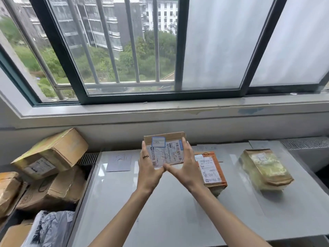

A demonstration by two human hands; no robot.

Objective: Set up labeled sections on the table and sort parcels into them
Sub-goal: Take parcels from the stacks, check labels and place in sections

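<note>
Window and outdoor view above the work surface

A dark-framed window (124, 97) fills the upper frame; metal bars (131, 40) cross its left pane, showing apartment buildings (99, 20) and trees (142, 56). Frosted panes (222, 41) sit upper right, a radiator grille (304, 143) at right.

Both bare forearms reach forward, the left hand (149, 168) and right hand (183, 167) raised with thumbs touching at the tips and fingers spread upward, clasping a cardboard parcel (166, 150) between them.
</note>
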